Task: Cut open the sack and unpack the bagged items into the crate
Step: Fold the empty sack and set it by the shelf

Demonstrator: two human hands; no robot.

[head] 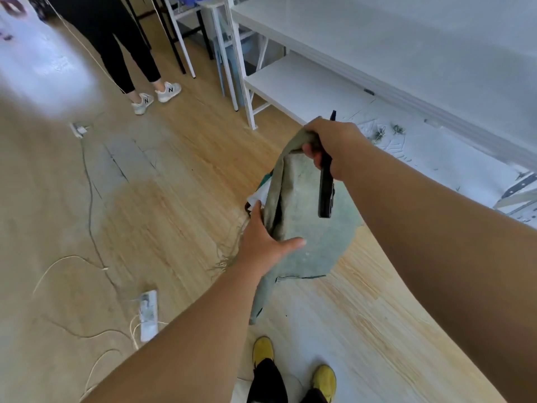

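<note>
My right hand is clenched round two things at once: a bunched top corner of the green sack and the black utility knife, whose handle hangs down below my fist. I judge I hold both that way so the cutter stays out of the way while the sack is lifted clear of the floor. My left hand has its fingers straight, thumb out across the cloth, reaching into the fold at the sack's left edge, where something white and something dark show at the opening; probably bagged items, though I cannot tell for sure. The sack hangs between my hands, limp and crumpled, above the wooden floor, so it looks mostly emptied. No crate is in view. Below are my yellow shoes. To the left lie a power strip and loose cables. Another person's legs stand further off, and white shelving runs along the right.
</note>
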